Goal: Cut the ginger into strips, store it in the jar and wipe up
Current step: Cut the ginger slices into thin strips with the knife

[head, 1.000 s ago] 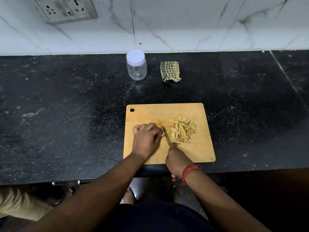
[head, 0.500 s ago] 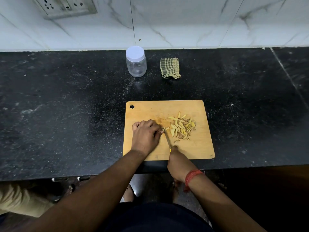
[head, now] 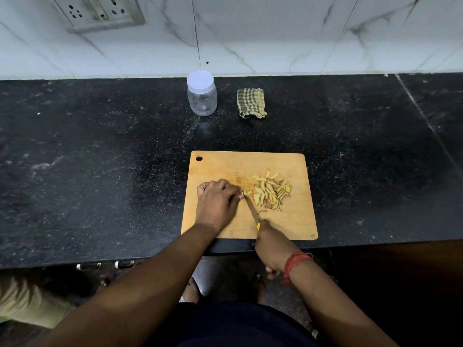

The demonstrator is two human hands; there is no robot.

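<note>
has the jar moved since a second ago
No. The jar sits in the same spot beside the folded cloth, near the wall at the back of the counter; only the camera view shifted.

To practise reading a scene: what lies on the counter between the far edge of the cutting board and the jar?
Nothing: in the head view, the black counter is bare from the cutting board to the jar. The folded cloth lies off to the jar's right.
</note>
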